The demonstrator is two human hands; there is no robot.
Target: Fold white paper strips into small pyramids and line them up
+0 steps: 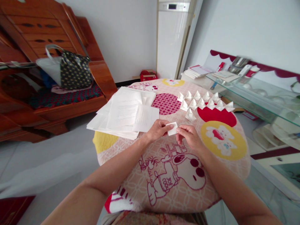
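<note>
A small folded piece of white paper (172,128) is held up over the middle of the table. My left hand (158,128) pinches its left side, thumb on top. At its right edge, my right hand (188,135) grips with thumb and fingertips. Beyond my right hand stand several folded paper boats (201,103) in rows, with a single boat (190,115) nearest to me. A spread pile of white paper sheets (124,109) lies left of my hands, some with faint writing.
A patterned cloth (178,187) covers the round table. To the right is a glass shelf (264,97) holding metal containers and papers. A wooden bench (93,72) with a dotted bag (75,70) stands at the left. A white upright appliance (171,40) is at the back.
</note>
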